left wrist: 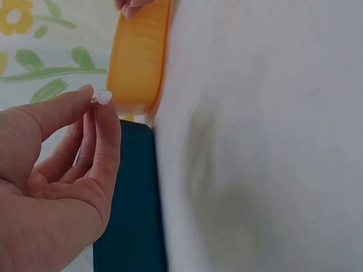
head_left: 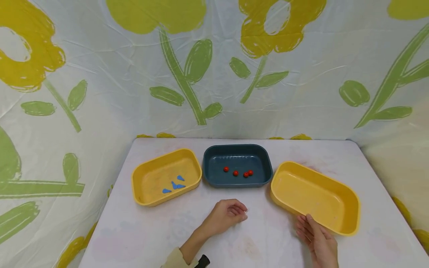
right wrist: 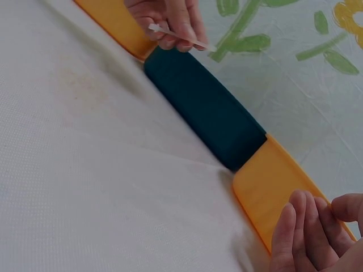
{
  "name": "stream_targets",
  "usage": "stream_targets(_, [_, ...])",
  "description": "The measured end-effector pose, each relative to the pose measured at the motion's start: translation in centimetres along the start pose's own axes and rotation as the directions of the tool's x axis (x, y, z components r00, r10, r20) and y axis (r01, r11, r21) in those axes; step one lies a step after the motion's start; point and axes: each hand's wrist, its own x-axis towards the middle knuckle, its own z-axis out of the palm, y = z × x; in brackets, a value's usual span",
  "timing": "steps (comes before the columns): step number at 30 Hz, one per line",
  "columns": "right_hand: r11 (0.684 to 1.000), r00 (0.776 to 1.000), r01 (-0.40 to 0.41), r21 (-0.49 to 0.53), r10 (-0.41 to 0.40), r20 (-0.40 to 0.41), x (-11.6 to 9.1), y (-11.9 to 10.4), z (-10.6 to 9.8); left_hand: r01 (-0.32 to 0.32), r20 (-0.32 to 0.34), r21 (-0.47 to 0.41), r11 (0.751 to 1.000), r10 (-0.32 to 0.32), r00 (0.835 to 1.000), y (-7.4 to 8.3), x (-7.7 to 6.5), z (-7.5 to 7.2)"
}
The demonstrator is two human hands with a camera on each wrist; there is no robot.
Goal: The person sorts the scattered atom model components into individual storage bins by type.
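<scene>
My left hand (head_left: 226, 217) is over the table in front of the dark teal bin (head_left: 238, 185). Between thumb and forefinger it pinches a thin translucent white stick (right wrist: 180, 36) with a wider end; in the left wrist view its round white end (left wrist: 104, 97) shows at the fingertips. My right hand (head_left: 318, 238) grips the near rim of the right yellow bin (head_left: 352, 208), thumb at the rim and fingers along the outer wall. Faint pale specks show on that bin's floor, too small to tell. Several red beads (head_left: 236, 173) lie in the teal bin.
At the left stands another yellow bin (head_left: 147, 186) holding several small blue drop-shaped pieces (head_left: 174, 185). The three bins form a row across the white-covered table (head_left: 140, 238). A flower-printed cloth (head_left: 214, 85) hangs behind and at the sides.
</scene>
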Motion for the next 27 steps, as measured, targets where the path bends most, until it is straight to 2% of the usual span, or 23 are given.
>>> stream_targets(10, [1.0, 0.999, -0.022, -0.013, 0.022, -0.03, 0.2, 0.1, 0.1, 0.026, -0.091, -0.021, 0.999, -0.028, 0.995, 1.8, 1.5, 1.0])
stream_targets(19, [0.999, 0.999, -0.029, -0.033, 0.028, -0.041, 0.4, 0.1, 0.1, 0.023, -0.102, -0.013, 1.0, -0.024, 0.995, 2.7, 2.7, 1.6])
stream_targets(27, [0.999, 0.999, -0.023, -0.03, 0.023, -0.025, 0.4, 0.1, 0.1, -0.023, -0.1, -0.009, 1.0, 0.022, 0.995, 3.7, 4.5, 2.6])
